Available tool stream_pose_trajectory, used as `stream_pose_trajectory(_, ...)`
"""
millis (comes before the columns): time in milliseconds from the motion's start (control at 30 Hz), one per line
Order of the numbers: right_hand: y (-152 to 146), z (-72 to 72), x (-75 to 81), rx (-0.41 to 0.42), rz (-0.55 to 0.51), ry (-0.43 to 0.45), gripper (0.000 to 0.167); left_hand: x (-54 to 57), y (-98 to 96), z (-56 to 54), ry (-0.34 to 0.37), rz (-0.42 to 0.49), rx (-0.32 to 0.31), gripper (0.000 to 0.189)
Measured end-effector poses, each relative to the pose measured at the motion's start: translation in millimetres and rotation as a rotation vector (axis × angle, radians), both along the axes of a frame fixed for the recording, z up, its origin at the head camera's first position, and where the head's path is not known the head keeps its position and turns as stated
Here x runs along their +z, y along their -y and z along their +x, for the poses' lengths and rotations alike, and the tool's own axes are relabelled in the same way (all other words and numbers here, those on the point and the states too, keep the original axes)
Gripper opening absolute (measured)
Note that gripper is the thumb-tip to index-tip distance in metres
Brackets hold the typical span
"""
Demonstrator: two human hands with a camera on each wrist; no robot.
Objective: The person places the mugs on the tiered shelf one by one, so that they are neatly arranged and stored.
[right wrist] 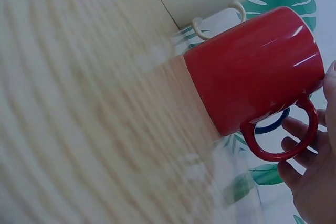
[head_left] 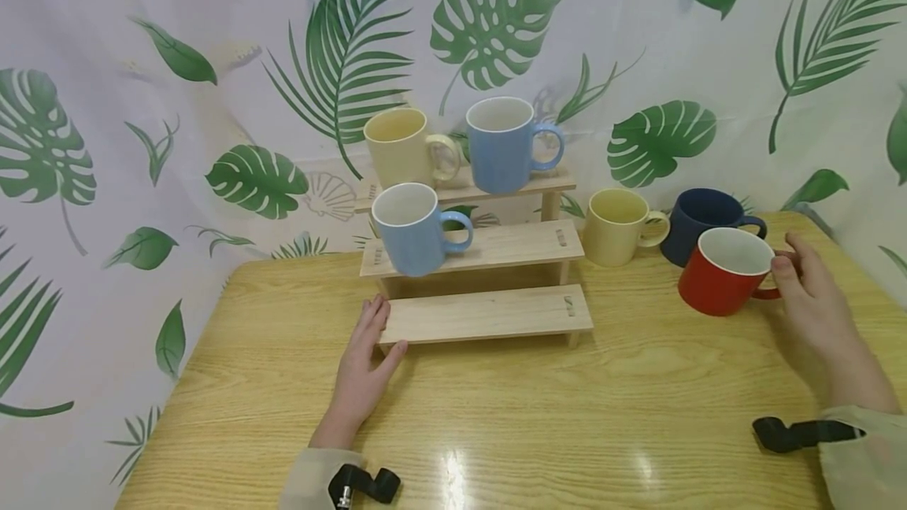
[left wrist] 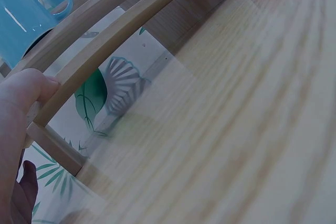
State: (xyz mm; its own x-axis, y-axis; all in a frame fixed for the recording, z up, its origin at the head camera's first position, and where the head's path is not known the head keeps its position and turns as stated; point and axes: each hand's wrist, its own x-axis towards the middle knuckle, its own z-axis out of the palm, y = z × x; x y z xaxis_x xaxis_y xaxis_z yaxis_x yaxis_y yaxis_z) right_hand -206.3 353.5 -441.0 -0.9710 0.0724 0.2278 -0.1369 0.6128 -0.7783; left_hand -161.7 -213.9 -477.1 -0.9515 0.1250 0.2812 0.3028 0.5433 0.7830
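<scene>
At the right, my right hand [head_left: 815,301] holds a red mug [head_left: 723,274] by its handle, thumb up near the rim and fingers behind the handle [right wrist: 281,153]. The mug's base is right at the tabletop. My left hand [head_left: 363,372] rests at the left end of the lowest step of a three-step wooden stand [head_left: 482,315], thumb on the front edge [left wrist: 50,85]. A light blue mug [head_left: 411,238] sits on the middle step. On the top step stand a pale yellow mug [head_left: 397,156] and another blue mug [head_left: 499,152].
Between the stand and the red mug, a second yellow mug [head_left: 612,234] stands on the wooden table [head_left: 510,423]. A navy mug [head_left: 697,215] is just behind the red one, partly hidden by it. Leaf-patterned cloth [head_left: 212,116] hangs behind and beside the table.
</scene>
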Motion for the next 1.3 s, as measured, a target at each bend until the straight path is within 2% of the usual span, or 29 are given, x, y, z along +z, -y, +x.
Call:
stream_pose_trajectory(167, -1.3, 0.7, 0.7, -0.009, 0.012, 0.063, 0.059, -0.5, 0.4, -0.4, -0.004, -0.011, 0.002, 0.066)
stream_pose_trajectory(433, -5.4, 1.7, -1.2, -0.055, 0.032, 0.054, 0.061, 1.2, -0.2, -0.8, -0.005, -0.009, -0.002, 0.066)
stream_pose_trajectory(567, -6.2, 2.7, -1.8, -0.059, 0.007, 0.05, 0.065, 1.2, -0.1, -0.9, -0.008, -0.009, -0.004, 0.066)
stream_pose_trajectory(800, -5.4, 6.1, -2.0, -0.005, -0.082, 0.05, 0.069, 0.4, 0.2, 0.0, -0.006, 0.006, -0.01, 0.065)
stream_pose_trajectory(900, -4.6, 7.1, -3.0, -0.026, -0.087, 0.082, 0.069, 0.2, 0.1, 0.0, -0.006, 0.004, -0.01, 0.065)
stream_pose_trajectory(1100, -1.0, 6.6, -3.2, -0.098, -0.024, 0.177, 0.069, -0.1, 0.0, -0.2, -0.007, 0.006, -0.01, 0.065)
stream_pose_trajectory(1300, -0.4, 5.1, -4.5, -0.147, -0.075, 0.247, 0.069, -1.4, 0.1, -0.5, -0.002, 0.0, -0.009, 0.066)
